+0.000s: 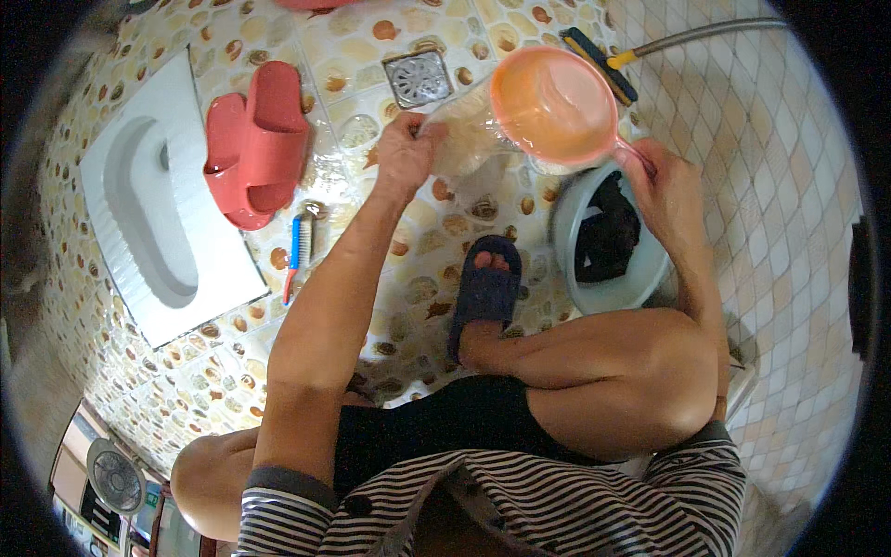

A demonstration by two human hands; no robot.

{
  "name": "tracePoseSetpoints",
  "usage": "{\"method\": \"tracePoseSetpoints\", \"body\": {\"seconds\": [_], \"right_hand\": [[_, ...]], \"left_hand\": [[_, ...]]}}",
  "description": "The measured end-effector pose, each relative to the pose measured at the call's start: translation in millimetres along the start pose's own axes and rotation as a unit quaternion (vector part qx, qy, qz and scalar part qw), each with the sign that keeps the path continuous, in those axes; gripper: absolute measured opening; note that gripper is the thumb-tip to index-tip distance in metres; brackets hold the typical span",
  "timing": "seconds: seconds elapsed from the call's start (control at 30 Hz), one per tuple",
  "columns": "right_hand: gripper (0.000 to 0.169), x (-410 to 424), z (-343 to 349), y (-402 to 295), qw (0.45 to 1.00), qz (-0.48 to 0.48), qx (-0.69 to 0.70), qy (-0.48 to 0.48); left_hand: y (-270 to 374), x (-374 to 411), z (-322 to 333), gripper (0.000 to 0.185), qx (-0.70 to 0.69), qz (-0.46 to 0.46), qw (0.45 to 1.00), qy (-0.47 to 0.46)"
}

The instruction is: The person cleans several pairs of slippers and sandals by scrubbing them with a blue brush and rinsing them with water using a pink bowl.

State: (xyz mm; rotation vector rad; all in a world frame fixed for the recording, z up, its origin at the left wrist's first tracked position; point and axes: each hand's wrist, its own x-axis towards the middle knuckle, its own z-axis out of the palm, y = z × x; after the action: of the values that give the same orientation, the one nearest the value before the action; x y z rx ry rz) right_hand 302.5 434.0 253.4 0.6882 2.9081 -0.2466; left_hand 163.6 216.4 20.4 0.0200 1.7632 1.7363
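My right hand (665,195) grips the handle of an orange-pink plastic dipper (557,104), which is held above the wet floor. Left of the dipper, my left hand (409,152) has its fingers curled. Between that hand and the dipper's rim is a clear, blurred streak (463,132), which looks like splashing water; whether the hand holds anything is hidden. Below my right hand stands a pale basin (567,257) with dark cloth (607,237) inside. A pair of wet red slide sandals (275,163) lies overlapping on the floor, left of my left hand.
A white squat toilet (230,278) is set into the floor at left. A blue-and-red scrub brush (298,250) lies near the sandals. The metal floor drain (419,78) is beyond my left hand. A long-handled floor brush (592,59) rests by the tiled wall (766,174).
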Motion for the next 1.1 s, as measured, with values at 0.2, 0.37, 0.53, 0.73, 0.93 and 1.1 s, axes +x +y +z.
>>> {"method": "tracePoseSetpoints", "body": {"seconds": [0.2, 0.37, 0.53, 0.73, 0.93, 1.1], "right_hand": [[0.028, 34.1, -1.2, -25.9, 0.991, -0.091, -0.029, 0.091], [0.028, 59.0, -5.5, -53.8, 0.975, -0.151, -0.047, 0.158], [0.025, 76.7, -10.7, -52.4, 0.940, -0.238, -0.076, 0.234], [0.025, 117.7, -57.8, -40.1, 0.856, -0.268, -0.238, 0.373], [0.021, 216.9, -95.7, -138.6, 0.826, -0.321, -0.206, 0.415], [0.019, 342.5, -61.6, -165.9, 0.886, -0.308, -0.265, 0.224]], "left_hand": [[35.5, 4.8, -49.1, 0.027, -0.073, -0.065, 0.993, 0.063], [45.7, 5.8, -72.1, 0.028, -0.163, -0.120, 0.978, 0.051], [62.6, -2.7, -73.1, 0.026, -0.242, -0.133, 0.960, 0.035], [92.7, -17.1, -74.9, 0.023, -0.255, -0.148, 0.954, 0.053], [62.0, -11.0, -93.7, 0.015, -0.233, -0.148, 0.959, 0.066], [59.7, -24.4, -96.3, 0.016, -0.189, -0.147, 0.966, 0.095]]}}
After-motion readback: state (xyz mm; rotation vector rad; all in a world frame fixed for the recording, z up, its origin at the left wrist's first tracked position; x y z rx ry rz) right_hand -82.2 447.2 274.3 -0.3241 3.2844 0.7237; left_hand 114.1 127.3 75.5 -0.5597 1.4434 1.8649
